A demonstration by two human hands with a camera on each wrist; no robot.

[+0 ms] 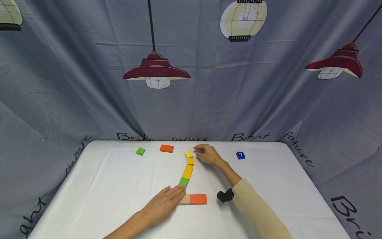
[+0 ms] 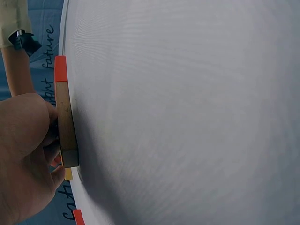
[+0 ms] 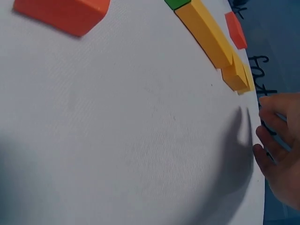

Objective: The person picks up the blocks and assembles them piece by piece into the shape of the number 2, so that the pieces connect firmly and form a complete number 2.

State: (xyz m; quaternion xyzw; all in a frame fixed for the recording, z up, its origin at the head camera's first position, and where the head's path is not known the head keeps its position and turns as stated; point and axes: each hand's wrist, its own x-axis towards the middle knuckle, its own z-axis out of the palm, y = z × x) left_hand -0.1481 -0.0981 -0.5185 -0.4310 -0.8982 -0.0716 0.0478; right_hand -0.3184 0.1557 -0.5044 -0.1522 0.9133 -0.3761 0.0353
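A curved row of blocks runs up the table's middle: a green block (image 1: 184, 182), a long yellow block (image 1: 187, 171) and two small yellow ones (image 1: 190, 161) (image 1: 189, 154). My left hand (image 1: 164, 205) lies with extended fingers at the row's near end, over part of a wooden block (image 1: 185, 199) that meets an orange block (image 1: 198, 199). In the left wrist view the wooden block (image 2: 66, 122) stands beside the hand (image 2: 26, 150). My right hand (image 1: 208, 155), fingers loosely bent and holding nothing, hovers just right of the far yellow block; the right wrist view shows a gap between hand (image 3: 283, 145) and blocks.
At the back left lie a green block (image 1: 141, 151) and an orange block (image 1: 166, 148). A blue block marked 7 (image 1: 240, 155) sits at the back right. A patterned curtain (image 1: 209, 109) hangs behind the white table (image 1: 104, 186). A black object (image 1: 225, 195) is at my right sleeve.
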